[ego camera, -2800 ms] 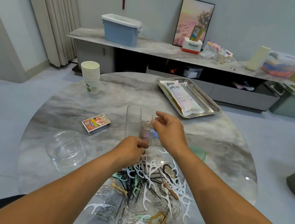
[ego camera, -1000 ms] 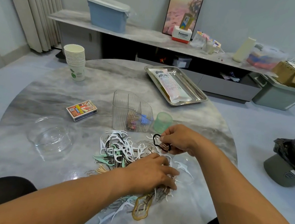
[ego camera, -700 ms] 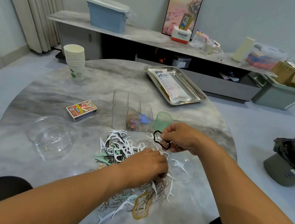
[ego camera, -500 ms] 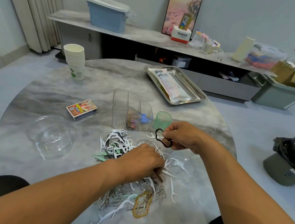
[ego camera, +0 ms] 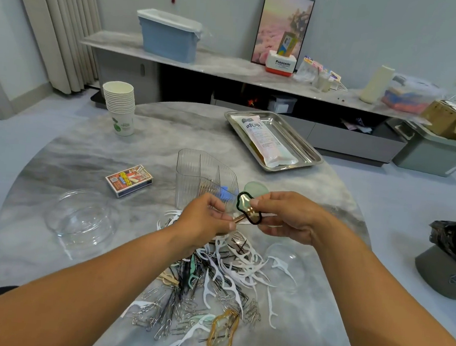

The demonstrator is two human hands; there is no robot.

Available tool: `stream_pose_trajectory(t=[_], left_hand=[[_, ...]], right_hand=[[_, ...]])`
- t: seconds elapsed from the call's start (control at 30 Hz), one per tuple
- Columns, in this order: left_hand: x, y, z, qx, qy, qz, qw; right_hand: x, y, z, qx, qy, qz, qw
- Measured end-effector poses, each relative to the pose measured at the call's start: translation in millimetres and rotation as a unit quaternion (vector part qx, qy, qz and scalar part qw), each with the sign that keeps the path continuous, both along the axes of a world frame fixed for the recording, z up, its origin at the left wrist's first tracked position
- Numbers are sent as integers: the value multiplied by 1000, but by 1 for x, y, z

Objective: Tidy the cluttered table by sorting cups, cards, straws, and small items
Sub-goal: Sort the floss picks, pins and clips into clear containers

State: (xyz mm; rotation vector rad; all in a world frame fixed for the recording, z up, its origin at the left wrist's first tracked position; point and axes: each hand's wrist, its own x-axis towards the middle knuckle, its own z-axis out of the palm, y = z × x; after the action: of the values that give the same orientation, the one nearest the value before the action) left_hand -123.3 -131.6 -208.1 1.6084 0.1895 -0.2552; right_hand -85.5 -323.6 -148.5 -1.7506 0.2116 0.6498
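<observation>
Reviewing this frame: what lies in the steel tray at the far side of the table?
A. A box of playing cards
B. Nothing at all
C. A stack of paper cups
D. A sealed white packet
D: a sealed white packet lies lengthwise in the steel tray; the paper cups and card box sit elsewhere on the table.

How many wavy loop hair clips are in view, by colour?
Black clip: 1, pinched in the right hand
Amber clip: 1, lying on the table
Total: 2
</observation>
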Motion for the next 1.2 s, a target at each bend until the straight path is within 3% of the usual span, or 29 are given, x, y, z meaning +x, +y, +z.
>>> stream_pose_trajectory(t=[0.13, 0.3, 0.4, 0.47, 0.73, 0.87, 0.97, 1.07, 1.2], left_hand=[[5, 3, 8, -82, -1, 59, 995], [10, 16, 23, -107, -8, 110, 988], [8, 27, 28, -36, 10, 93, 995], [7, 33, 26, 28, 17, 78, 996], [9, 56, 19, 180, 26, -15, 983], [4, 63, 24, 318, 18, -198, 927], [-10, 54, 28, 365, -13, -334, 869], [-31, 28, 24, 381, -56, -403, 830], [-56, -3, 6, 489, -96, -438, 748]], right_hand=[[2, 22, -7, -10, -88, -20, 996], [12, 50, -2, 35, -222, -121, 967], [23, 64, -4, 83, -286, -227, 927], [29, 73, -11, 74, -306, -244, 917], [32, 86, -36, -33, -299, -82, 950], [25, 72, -18, -113, -323, -65, 937], [9, 61, -4, -191, -264, 91, 941], [-7, 54, -13, -255, -221, 182, 924], [-9, 42, -23, -288, -218, 154, 920]])
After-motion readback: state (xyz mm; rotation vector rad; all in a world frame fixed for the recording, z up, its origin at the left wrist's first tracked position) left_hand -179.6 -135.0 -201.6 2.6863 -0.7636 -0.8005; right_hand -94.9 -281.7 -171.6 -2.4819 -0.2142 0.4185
